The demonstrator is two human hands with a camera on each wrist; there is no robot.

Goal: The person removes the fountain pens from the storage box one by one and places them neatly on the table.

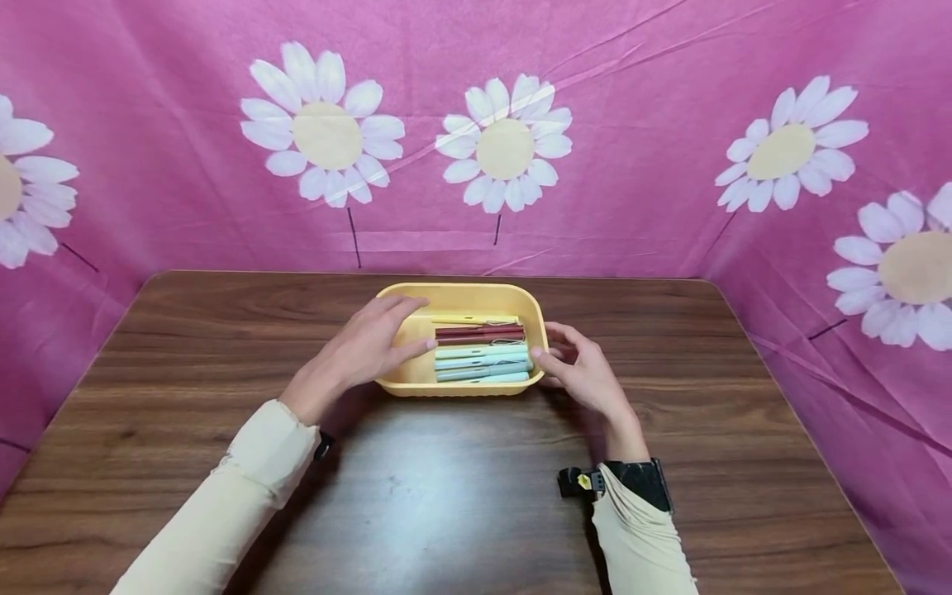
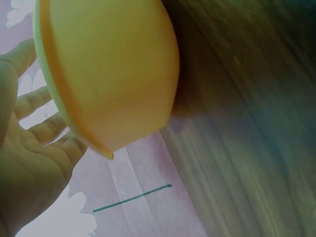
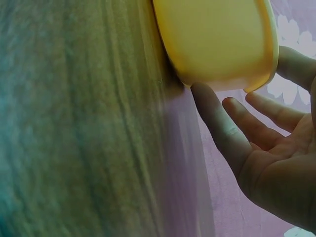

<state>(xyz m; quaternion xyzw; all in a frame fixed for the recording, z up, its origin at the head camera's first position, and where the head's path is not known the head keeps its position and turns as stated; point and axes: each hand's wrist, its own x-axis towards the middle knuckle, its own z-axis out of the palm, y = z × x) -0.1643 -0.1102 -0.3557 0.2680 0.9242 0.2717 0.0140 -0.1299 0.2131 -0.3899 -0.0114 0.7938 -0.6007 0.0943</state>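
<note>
A yellow plastic bin (image 1: 446, 390) sits near the table's far edge. Several capped pens lie side by side in its right part: a yellow pen (image 1: 468, 319), dark red pens (image 1: 476, 332), and pale green and light blue pens (image 1: 476, 362). My left hand (image 1: 364, 343) reaches over the bin's left end with fingers extended, its thumb near the pens' left ends, holding none. At the right end, my right hand (image 1: 583, 368) holds the bin, thumb over the rim and fingers outside. In the right wrist view, a fingertip (image 3: 200, 89) is by the bin's lower edge.
The bin stands on a dark wood-grain table (image 1: 431, 487). Behind and beside the table hangs a pink cloth (image 1: 625, 165) printed with white daisies. A black band (image 1: 640, 483) with a small device is strapped around my right wrist.
</note>
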